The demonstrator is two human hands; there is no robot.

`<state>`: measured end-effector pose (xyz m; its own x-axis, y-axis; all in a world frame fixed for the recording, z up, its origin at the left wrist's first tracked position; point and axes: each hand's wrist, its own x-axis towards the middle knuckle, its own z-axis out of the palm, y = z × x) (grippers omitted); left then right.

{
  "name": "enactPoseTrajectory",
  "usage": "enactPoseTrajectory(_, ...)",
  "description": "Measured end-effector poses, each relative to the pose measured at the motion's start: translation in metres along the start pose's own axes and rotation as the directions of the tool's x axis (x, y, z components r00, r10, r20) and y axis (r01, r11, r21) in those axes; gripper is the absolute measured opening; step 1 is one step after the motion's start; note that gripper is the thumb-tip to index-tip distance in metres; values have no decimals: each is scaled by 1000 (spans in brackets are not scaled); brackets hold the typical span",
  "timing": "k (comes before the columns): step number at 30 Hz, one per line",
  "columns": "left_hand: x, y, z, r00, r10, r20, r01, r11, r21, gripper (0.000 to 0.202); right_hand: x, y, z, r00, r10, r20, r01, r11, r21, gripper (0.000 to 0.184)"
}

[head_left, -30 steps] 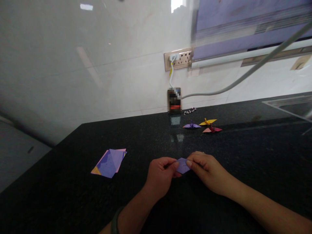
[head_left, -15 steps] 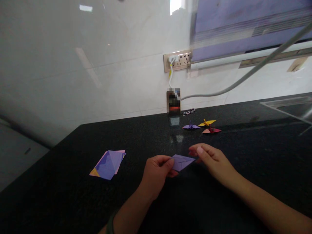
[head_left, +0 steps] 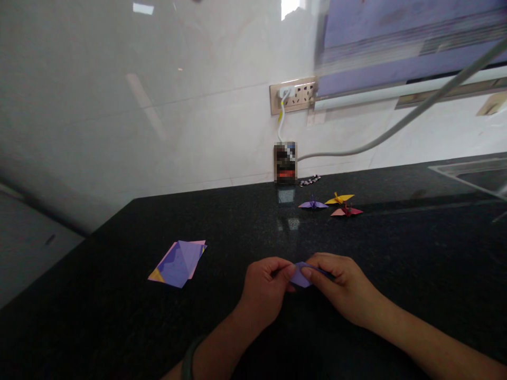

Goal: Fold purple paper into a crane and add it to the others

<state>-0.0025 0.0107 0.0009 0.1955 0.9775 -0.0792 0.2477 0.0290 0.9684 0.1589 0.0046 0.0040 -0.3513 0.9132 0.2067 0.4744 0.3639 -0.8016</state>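
Between my two hands is a small folded piece of purple origami paper (head_left: 301,276), held just above the dark countertop. My left hand (head_left: 267,287) pinches its left corner between thumb and fingers. On the other side, my right hand (head_left: 339,279) is closed on the right part, thumb lying on top and fingers behind. Much of the paper's right end is hidden by that hand. Beyond my hands stand folded paper cranes: a purple crane (head_left: 313,203), a yellow crane (head_left: 339,198) and a red-pink crane (head_left: 347,211).
A stack of purple, pink and yellow paper sheets (head_left: 178,264) lies to the left on the black countertop (head_left: 119,327). Against the wall stand a blurred-out small box (head_left: 285,163) and a beaded string (head_left: 309,180). A grey cable (head_left: 356,151) runs rightward; a wall socket (head_left: 293,96) is above.
My right hand has moved left and taken hold of the purple paper's right part; before, it was apart with loose fingers. My left hand keeps its pinch. The view has shifted slightly.
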Motion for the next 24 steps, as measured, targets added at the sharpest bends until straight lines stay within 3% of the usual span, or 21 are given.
enactPoseTrajectory(4, 7, -2, -10, 997, -10, -70, 13, 999, 36, 16, 2, 5, -7, 999, 34, -40, -34, 999, 6, 21)
enactPoseTrajectory(8, 12, -5, -19, 981, 104, -163, -74, 981, 181, 25, 5, 9, -17, 993, 101, -67, -99, 994, 42, 23)
enactPoseTrajectory(10, 10, -5, -18, 982, 157, -108, -131, 968, 213, 27, 5, 9, -19, 995, 96, -22, -95, 995, 42, 24)
enactPoseTrajectory(13, 4, -4, -11, 983, 167, 71, -176, 972, 153, 23, 4, 5, -18, 997, 24, 79, -28, 998, 50, 23)
enactPoseTrajectory(15, 2, -3, -7, 982, 81, 172, -98, 991, 92, 17, 4, 3, -16, 992, -4, 123, -5, 997, 75, 21)
enactPoseTrajectory(17, 1, -3, -5, 987, 13, 163, -15, 1000, 14, 17, 4, 3, -13, 993, 50, 109, -67, 985, 159, 17)
enactPoseTrajectory(19, 2, -2, -4, 995, -36, 91, 44, 994, -95, 17, 6, 6, -10, 983, 179, 38, -181, 917, 357, 14)
enactPoseTrajectory(21, 3, -1, -2, 996, -82, 24, 86, 973, -216, 18, 7, 8, -6, 956, 294, 9, -244, 774, 584, 18)
enactPoseTrajectory(23, 3, 0, -1, 994, -112, 10, 109, 944, -312, 19, 7, 10, -1, 948, 314, 60, -265, 665, 698, 20)
enactPoseTrajectory(24, 2, 1, 1, 993, -115, 22, 115, 933, -342, 20, 7, 9, 1, 950, 297, 98, -277, 652, 705, 20)
